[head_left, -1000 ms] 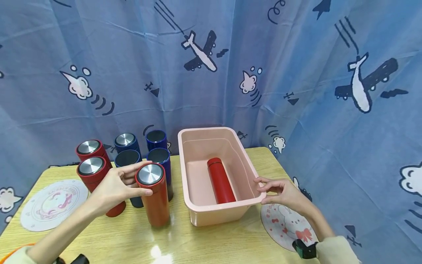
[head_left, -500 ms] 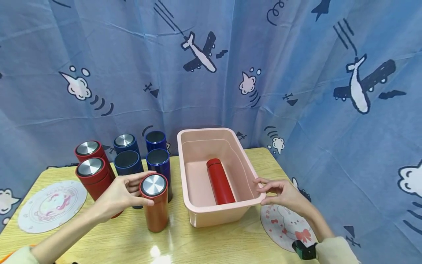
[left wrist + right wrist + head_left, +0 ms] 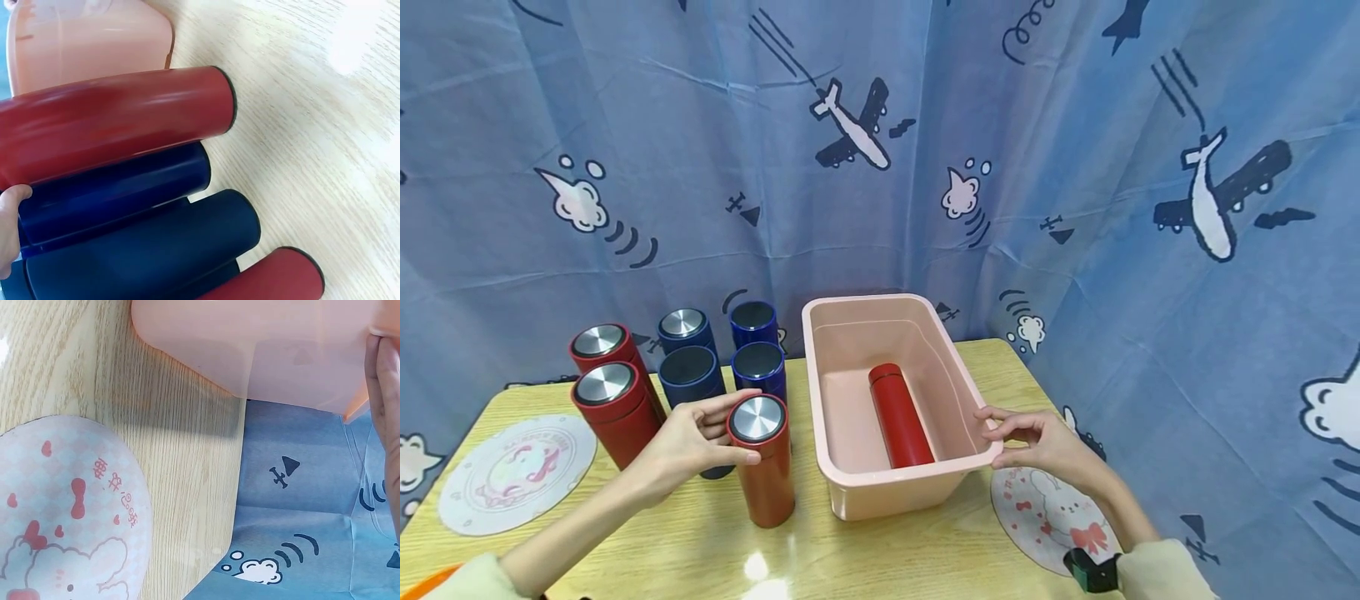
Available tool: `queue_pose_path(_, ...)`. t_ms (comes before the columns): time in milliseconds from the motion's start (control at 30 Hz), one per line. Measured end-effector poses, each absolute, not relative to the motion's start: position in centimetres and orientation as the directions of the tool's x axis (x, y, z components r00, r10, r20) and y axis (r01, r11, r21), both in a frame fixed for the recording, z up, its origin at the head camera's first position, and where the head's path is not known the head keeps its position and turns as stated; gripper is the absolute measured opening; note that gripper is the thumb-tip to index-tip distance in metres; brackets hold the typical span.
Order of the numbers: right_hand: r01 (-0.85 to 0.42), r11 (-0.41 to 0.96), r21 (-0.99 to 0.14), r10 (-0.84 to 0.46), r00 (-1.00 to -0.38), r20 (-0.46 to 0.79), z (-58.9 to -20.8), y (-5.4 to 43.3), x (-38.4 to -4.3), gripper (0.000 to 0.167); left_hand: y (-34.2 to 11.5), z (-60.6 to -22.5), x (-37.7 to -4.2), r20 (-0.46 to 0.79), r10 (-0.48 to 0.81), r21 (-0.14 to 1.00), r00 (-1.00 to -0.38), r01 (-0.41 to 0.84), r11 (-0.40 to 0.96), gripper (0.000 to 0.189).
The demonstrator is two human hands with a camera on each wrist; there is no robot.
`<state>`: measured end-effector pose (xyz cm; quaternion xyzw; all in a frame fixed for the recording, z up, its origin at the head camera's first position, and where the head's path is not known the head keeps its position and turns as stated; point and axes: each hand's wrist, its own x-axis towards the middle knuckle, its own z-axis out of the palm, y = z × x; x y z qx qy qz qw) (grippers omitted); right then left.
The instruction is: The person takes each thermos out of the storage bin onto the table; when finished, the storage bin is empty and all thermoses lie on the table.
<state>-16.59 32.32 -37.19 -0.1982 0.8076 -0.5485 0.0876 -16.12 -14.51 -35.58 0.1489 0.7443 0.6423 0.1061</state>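
Observation:
My left hand point(image 3: 681, 446) grips an orange-red thermos flask point(image 3: 767, 487) near its silver-topped lid, with the thumb on the near side. The flask stands almost upright just left of the pink plastic bin point(image 3: 891, 481). Its body point(image 3: 119, 122) crosses the left wrist view in front of the blue flasks; whether its base touches the table is hard to tell. My right hand point(image 3: 1048, 446) pinches the bin's right front rim, and in the right wrist view its fingers point(image 3: 386, 394) lie against the bin wall point(image 3: 200, 344). Inside the bin a red thermos flask point(image 3: 901, 417) lies on its side.
Two red flasks point(image 3: 617, 408) stand at the left, beside several blue flasks point(image 3: 688, 375). A round unicorn mat point(image 3: 516, 475) lies on the wooden table point(image 3: 662, 550) at left, a rabbit mat point(image 3: 1052, 512) at right. A blue curtain point(image 3: 700, 167) hangs behind.
My left hand has carried the orange-red flask a little to the right and nearer me, away from the other flasks and closer to the bin. The right hand stays on the rim.

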Motion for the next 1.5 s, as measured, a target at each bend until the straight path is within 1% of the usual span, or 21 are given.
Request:
queue_pose_path(267,-0.231,0.329,-0.916,-0.415,-0.906,0.080,-37.1,32.2,-16.5,0.029,-14.4,-35.8,-16.4,0.028,0.349,0.987,-0.937,0.081,0.137,0.076)
queue_pose_path(600,-0.231,0.316,-0.920,-0.419,-0.904,0.083,-37.2,32.2,-16.5,0.030,-14.6,-35.4,-16.6,0.001,0.359,0.971,-0.933,0.086,0.221,0.080)
queue_pose_path(800,-0.228,0.295,-0.928,-0.429,-0.899,0.085,-37.3,32.2,-16.5,0.030,-14.9,-35.3,-16.4,-0.008,0.357,0.971,-0.934,0.079,0.228,0.082)
queue_pose_path(933,-0.228,0.298,-0.927,-0.431,-0.899,0.082,-37.2,32.1,-16.4,0.030,-15.5,-35.0,-16.2,0.025,0.363,0.972,-0.931,0.107,0.207,0.078)
queue_pose_path(1133,-0.206,0.326,-0.923,-0.410,-0.910,0.058,-37.0,32.1,-16.3,0.029,-16.1,-34.7,-16.3,0.099,0.373,0.969,-0.923,0.175,0.177,0.067)
queue_pose_path(1300,-0.187,0.339,-0.922,-0.396,-0.917,0.040,-37.0,32.1,-16.3,0.029,-16.1,-34.6,-16.3,0.092,0.374,0.971,-0.923,0.166,0.172,0.064)
queue_pose_path(1433,-0.194,0.342,-0.919,-0.396,-0.917,0.047,-37.0,32.1,-16.4,0.030,-16.2,-34.7,-16.4,0.080,0.379,0.974,-0.922,0.153,0.168,0.064)
queue_pose_path(1500,-0.203,0.341,-0.918,-0.399,-0.916,0.054,-37.1,32.2,-16.5,0.029,-16.2,-34.8,-16.5,0.090,0.378,0.971,-0.921,0.166,0.173,0.063)
